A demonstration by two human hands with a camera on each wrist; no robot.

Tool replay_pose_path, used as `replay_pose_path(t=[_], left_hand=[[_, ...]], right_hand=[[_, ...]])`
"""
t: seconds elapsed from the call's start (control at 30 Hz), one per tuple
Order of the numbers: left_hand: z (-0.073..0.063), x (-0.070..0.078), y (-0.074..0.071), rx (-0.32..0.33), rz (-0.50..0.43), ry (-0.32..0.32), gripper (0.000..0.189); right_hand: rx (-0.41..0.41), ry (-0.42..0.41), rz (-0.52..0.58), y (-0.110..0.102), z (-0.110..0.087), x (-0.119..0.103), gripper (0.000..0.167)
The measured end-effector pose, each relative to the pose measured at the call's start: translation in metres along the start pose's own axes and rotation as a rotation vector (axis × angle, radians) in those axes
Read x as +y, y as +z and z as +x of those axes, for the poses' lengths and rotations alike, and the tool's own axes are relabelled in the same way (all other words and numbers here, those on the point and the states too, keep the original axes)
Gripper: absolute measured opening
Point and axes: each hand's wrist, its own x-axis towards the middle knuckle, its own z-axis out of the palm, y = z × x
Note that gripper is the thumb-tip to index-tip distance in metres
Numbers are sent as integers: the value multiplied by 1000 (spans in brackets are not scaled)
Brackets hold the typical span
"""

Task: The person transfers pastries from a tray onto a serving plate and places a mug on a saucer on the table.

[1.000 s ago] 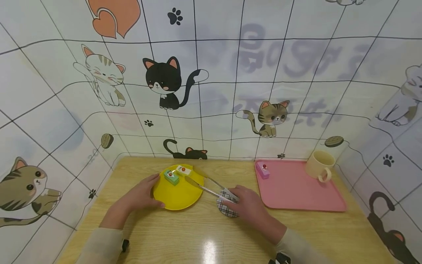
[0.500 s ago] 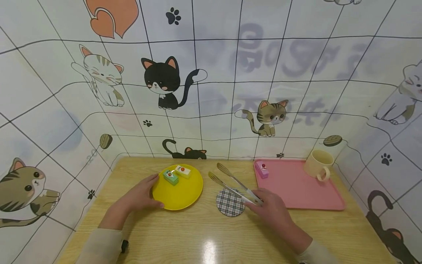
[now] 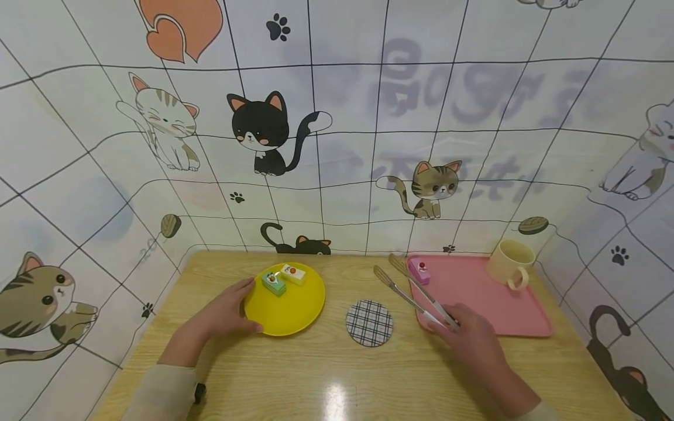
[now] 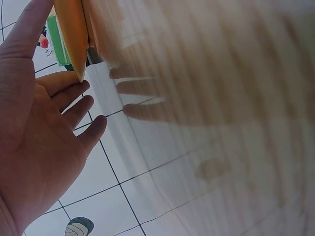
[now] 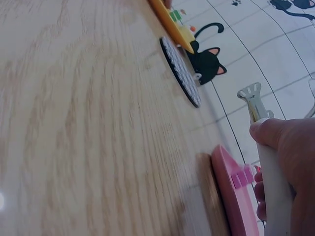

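In the head view, my left hand [image 3: 223,313] holds the left edge of a yellow plate [image 3: 284,318], thumb on the near side and fingers on the far side. On the plate sit a green toy cake slice [image 3: 274,283] and a white toy cake slice [image 3: 293,274]. My right hand [image 3: 471,336] grips metal tongs [image 3: 421,292] by their handles. The tongs' arms are apart with nothing between them, their tips near a pink toy cake slice [image 3: 419,271]. That slice lies in the far left corner of a pink tray [image 3: 489,316].
A cream mug [image 3: 511,263] stands at the tray's far right corner. Between plate and tray lies a round plaid coaster [image 3: 370,323] on the wooden table [image 3: 295,374]. Behind rises a wall [image 3: 347,146] with cat drawings.
The right hand has carried the tongs rightward, from over the plate, past the coaster, to the left edge of the tray. The left hand and plate have stayed in place.
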Motion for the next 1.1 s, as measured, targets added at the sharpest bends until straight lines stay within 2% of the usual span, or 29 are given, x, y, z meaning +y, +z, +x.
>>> replay_pose_path(t=[0.2,0.4,0.7,0.93,1.1], left_hand=[[0,-1,1,-1,5,1,127],[1,-2,1,2,14,9,128],[1,0,0,7,25,15,127],[0,1,-1,5,28,13,128],[0,1,-1,5,23,8,128]], right_hand=[[37,-1,-43,-15,-7,17,41],[24,62,-64,-26,-10,27,50],[62,79,-75,-34,-18,37,45],[0,124,-78,-35,-19,44,55],[-26,138,-81,-33,-19,50,55]])
